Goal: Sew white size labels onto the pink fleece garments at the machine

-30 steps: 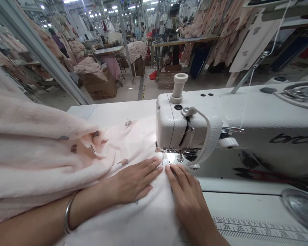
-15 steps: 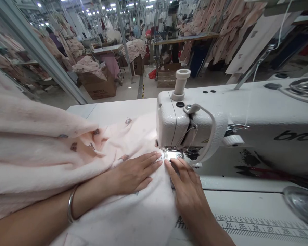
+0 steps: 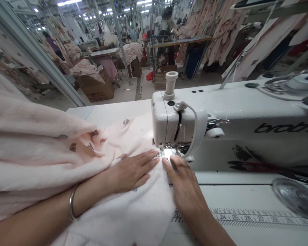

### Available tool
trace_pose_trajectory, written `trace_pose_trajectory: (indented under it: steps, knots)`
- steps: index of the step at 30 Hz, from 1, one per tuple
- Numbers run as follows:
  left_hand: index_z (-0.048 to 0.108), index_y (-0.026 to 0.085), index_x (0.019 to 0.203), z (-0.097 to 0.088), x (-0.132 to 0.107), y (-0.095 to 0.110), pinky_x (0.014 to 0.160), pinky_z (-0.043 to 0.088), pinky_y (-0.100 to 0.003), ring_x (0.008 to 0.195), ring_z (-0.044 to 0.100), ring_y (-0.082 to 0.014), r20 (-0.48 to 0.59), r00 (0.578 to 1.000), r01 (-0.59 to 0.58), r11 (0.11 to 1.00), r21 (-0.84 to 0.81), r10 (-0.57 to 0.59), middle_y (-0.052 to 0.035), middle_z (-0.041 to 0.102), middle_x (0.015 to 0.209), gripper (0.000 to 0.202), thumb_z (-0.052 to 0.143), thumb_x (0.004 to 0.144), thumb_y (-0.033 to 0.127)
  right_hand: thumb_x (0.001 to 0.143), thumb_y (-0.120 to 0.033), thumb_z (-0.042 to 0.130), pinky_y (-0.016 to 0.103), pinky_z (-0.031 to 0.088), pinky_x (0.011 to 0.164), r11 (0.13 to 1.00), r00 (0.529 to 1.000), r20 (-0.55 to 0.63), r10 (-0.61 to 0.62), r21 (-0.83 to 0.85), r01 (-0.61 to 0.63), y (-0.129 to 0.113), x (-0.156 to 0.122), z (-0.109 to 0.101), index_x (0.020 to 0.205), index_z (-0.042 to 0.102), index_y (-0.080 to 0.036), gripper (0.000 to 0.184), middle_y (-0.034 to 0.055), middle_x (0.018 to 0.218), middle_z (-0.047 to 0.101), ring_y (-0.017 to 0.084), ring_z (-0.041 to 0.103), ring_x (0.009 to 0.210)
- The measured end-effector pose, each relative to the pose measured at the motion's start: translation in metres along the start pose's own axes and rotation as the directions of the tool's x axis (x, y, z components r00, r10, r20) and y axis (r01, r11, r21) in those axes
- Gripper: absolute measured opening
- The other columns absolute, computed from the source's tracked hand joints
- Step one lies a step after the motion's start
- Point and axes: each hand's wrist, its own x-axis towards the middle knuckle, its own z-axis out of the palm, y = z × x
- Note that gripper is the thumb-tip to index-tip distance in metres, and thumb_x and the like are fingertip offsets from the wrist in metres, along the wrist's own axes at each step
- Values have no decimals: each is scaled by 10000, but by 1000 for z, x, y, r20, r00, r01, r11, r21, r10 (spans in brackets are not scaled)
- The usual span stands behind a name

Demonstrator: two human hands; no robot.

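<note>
Pale pink fleece fabric (image 3: pixel 41 147) with small brown prints lies heaped on the left and runs under the head of a white sewing machine (image 3: pixel 220 112). My left hand (image 3: pixel 130 171) lies flat on the fabric, fingers stretched toward the needle area (image 3: pixel 166 152). A metal bangle (image 3: pixel 72 206) circles that wrist. My right hand (image 3: pixel 184 186) rests flat on the fabric's right edge, fingertips just in front of the lit presser foot. Neither hand grips anything.
A printed ruler strip (image 3: pixel 246 218) runs along the white table (image 3: pixel 113 111). A shiny metal object (image 3: pixel 295 198) sits at the right. Beyond the table are cardboard boxes (image 3: pixel 97 90), piles of pink garments, hanging clothes, a metal post (image 3: pixel 38 51), and people at far tables.
Both hands have slid slightly forward with the fabric toward the needle. The view has shifted a little right and down, so more of the ruler strip shows.
</note>
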Motion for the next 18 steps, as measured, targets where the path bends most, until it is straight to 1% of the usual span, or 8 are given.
trace_pose_trajectory:
  steps: [2, 4, 7, 9, 13, 16, 18]
  knots:
    - [220, 172, 1486, 0, 0, 0, 1132, 349, -420, 1425, 257, -250, -6, 1000, -5, 1000, 1, 5, -136, 261, 1535, 563, 378, 960, 294, 778, 80, 302, 446, 506, 879, 1000, 1000, 21, -10, -4, 11, 2, -2, 1, 1362, 460, -146, 645, 153, 1313, 463, 313, 412, 1247]
    - [230, 166, 1483, -1, 0, 0, 1149, 324, -422, 1428, 249, -247, -4, 1000, -5, 1000, 8, 5, -135, 261, 1535, 557, 376, 962, 299, 784, 77, 312, 449, 500, 911, 1000, 999, 50, -1, -23, 2, 3, -4, 3, 1392, 421, -162, 663, 147, 1348, 433, 312, 391, 1270]
    - [249, 142, 1474, -3, 3, -3, 1160, 315, -409, 1437, 224, -238, 24, 1000, -5, 999, 53, 4, -131, 236, 1546, 538, 346, 971, 306, 807, 64, 313, 458, 487, 949, 999, 995, 95, 23, -41, -19, 3, -4, 5, 1417, 384, -177, 659, 136, 1384, 403, 315, 375, 1285]
    - [269, 123, 1464, -5, 6, -6, 1155, 327, -406, 1435, 228, -238, 40, 999, -3, 997, 83, -1, -134, 246, 1542, 528, 326, 976, 315, 828, 50, 306, 467, 488, 954, 999, 994, 105, 28, -37, -24, 3, -3, 4, 1421, 372, -175, 638, 136, 1380, 406, 316, 377, 1281]
    - [336, 131, 1429, -7, 12, -13, 1142, 340, -416, 1409, 289, -249, 38, 999, 25, 996, 87, -29, -137, 326, 1505, 498, 324, 977, 338, 862, 22, 307, 472, 489, 969, 998, 993, 107, 56, 24, -59, 1, -1, -2, 1409, 370, -166, 582, 136, 1373, 404, 311, 355, 1298]
    - [344, 146, 1424, -6, 14, -16, 1164, 299, -408, 1414, 274, -238, 34, 999, 21, 996, 85, -24, -123, 315, 1511, 489, 321, 978, 343, 866, 15, 299, 481, 488, 972, 992, 994, 82, 66, 103, -74, -1, -1, -6, 1389, 388, -155, 557, 145, 1354, 406, 314, 365, 1288]
    - [332, 156, 1434, -6, 14, -16, 1174, 281, -403, 1420, 262, -229, 38, 999, 29, 996, 89, -33, -113, 299, 1521, 494, 307, 982, 355, 864, 28, 267, 487, 482, 980, 990, 996, 59, 69, 123, -75, -1, -1, -7, 1370, 409, -144, 553, 151, 1351, 401, 312, 371, 1282]
